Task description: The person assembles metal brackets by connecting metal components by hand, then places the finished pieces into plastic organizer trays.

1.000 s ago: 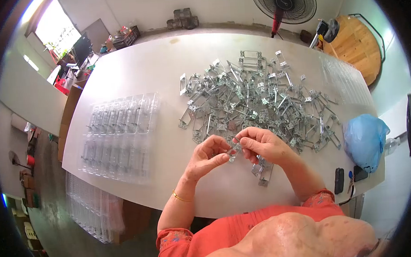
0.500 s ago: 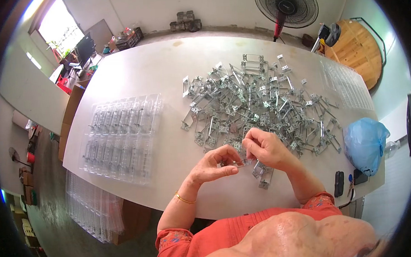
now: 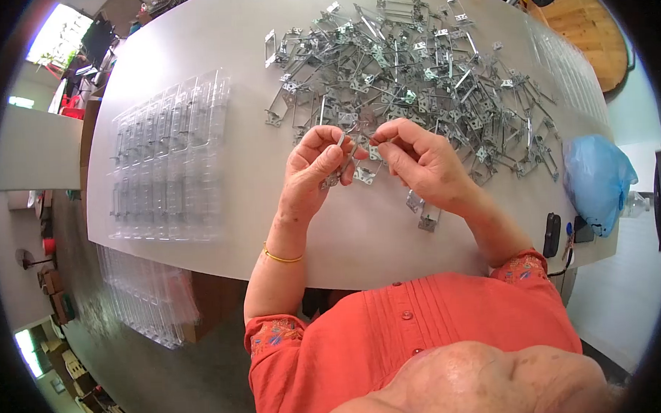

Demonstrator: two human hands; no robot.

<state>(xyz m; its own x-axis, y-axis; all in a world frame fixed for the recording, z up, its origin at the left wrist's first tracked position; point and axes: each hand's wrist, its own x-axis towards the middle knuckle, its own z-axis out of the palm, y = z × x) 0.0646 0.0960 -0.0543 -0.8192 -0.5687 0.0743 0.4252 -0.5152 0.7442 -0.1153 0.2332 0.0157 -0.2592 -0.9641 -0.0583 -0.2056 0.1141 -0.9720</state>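
My left hand [image 3: 309, 169] is closed round a small metal bracket [image 3: 348, 162], a thin bar with a perforated end plate, held upright near the pile's front edge. Close beside it my right hand [image 3: 429, 166] pinches thumb and forefinger at the bracket's other side; the exact grip there is partly hidden. Behind both hands spreads a tangled heap of similar metal brackets [image 3: 413, 80]. One loose bracket [image 3: 428, 219] lies on the table just below my right hand. At the left, a clear plastic tray [image 3: 216, 152] holds two rows of brackets.
More clear plastic trays lie at the right rear [image 3: 569, 67], and a stack of trays [image 3: 144, 293] stands below the table's left edge. A blue plastic bag [image 3: 597, 182] sits at the right, with a dark case [image 3: 552, 234] and keys near it on the white table [image 3: 259, 245].
The head view has tilted down, so the table appears higher in view. My hands have lifted and turned the bracket, which now stands more upright between my fingers.
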